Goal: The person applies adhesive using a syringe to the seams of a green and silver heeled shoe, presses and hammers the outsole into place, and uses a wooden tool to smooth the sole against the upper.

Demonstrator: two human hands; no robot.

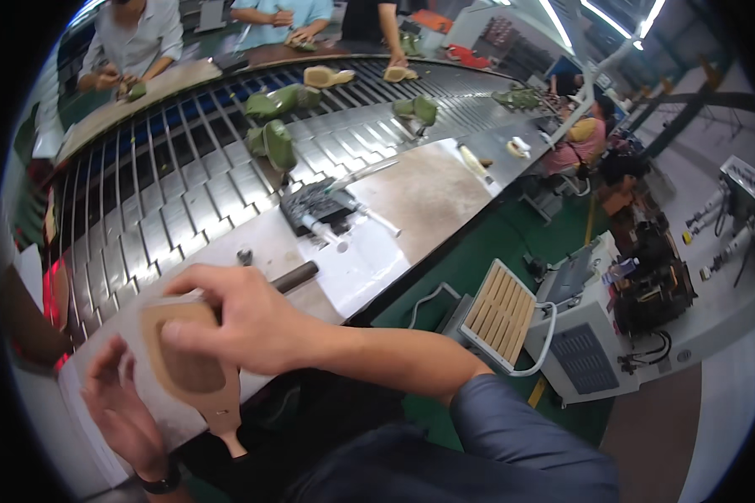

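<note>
The right hand (243, 323) gripped the tan shoe sole (197, 369) by its broad end, narrow end pointing bodyward; the left hand (126, 411), holding nothing, hung just beside its left edge.

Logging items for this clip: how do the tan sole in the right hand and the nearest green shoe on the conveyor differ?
Colour: the sole is tan and brown; the shoe is green. Shape: the sole is mostly flat, the shoe rounded. State: the right hand grips the sole, while the shoe sits on the conveyor. Both look like footwear parts.
</note>
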